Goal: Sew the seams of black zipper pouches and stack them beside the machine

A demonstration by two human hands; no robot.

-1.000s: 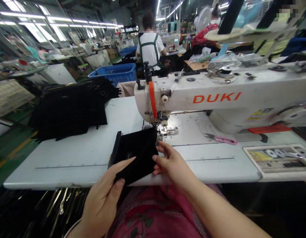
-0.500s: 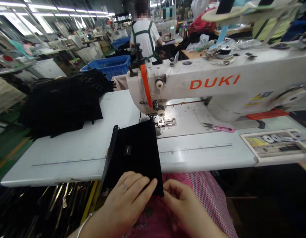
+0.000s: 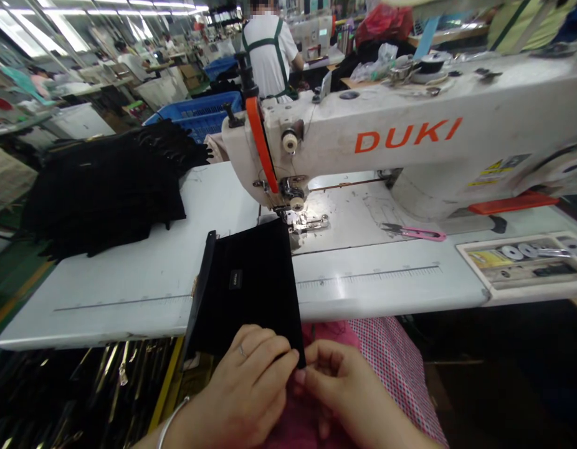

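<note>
A black fabric panel (image 3: 255, 274) with a small label (image 3: 235, 279) spans from the needle area of the sewing machine (image 3: 391, 137) down over the table's front edge. My left hand (image 3: 251, 380), wearing a ring and a bracelet, grips the panel's lower end, fingers curled over it. At the panel's lower right corner, my right hand (image 3: 335, 380) pinches the edge between thumb and forefinger. The panel's far right corner lies under the presser foot (image 3: 286, 218). What is under my left palm is hidden.
A stack of black pieces (image 3: 101, 187) lies on the table's left, before a blue crate (image 3: 195, 109). Pink-handled thread snips (image 3: 414, 232) rest on the machine bed. Black pieces with zippers (image 3: 83, 393) fill the space below left. A person (image 3: 270, 50) sits ahead.
The camera view has shifted slightly. The panel remains under the presser foot, and both hands keep their hold at its lower end, the right thumb now nearer the left fingers.
</note>
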